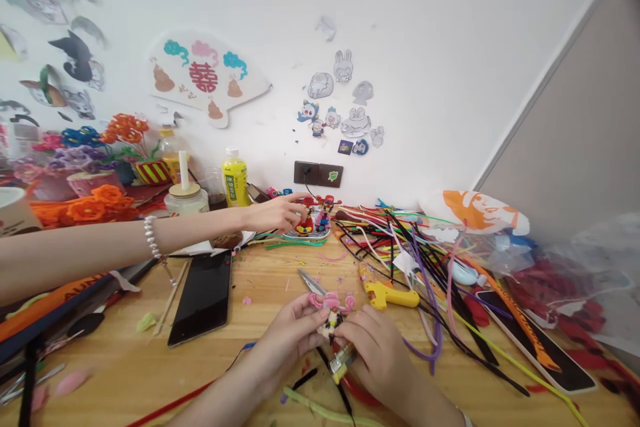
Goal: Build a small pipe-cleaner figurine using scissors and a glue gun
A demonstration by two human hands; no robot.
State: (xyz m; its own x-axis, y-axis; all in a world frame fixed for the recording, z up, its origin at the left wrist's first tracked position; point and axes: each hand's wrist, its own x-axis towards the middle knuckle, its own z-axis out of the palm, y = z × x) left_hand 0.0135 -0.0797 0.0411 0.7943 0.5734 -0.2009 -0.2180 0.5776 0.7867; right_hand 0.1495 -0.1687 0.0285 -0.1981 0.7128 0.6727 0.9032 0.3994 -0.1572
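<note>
A small figure (331,321) with a pink looped top and a white and black body is held between both hands, low in the middle of the head view. My left hand (295,330) pinches its left side, fingers closed. My right hand (373,347) is closed on its right side, and a small yellow and metallic object (342,361) sticks out below those fingers. Scissors (311,281) lie just behind the figure, blades pointing away. A yellow glue gun (387,292) rests on the table to the right of the scissors.
Another person's arm (200,232) reaches in from the left toward a tray of small figures (313,235). A black tablet (203,297) lies at left. Tangled pipe cleaners (415,253) and a phone (545,347) cover the right. A yellow bottle (235,179) stands behind.
</note>
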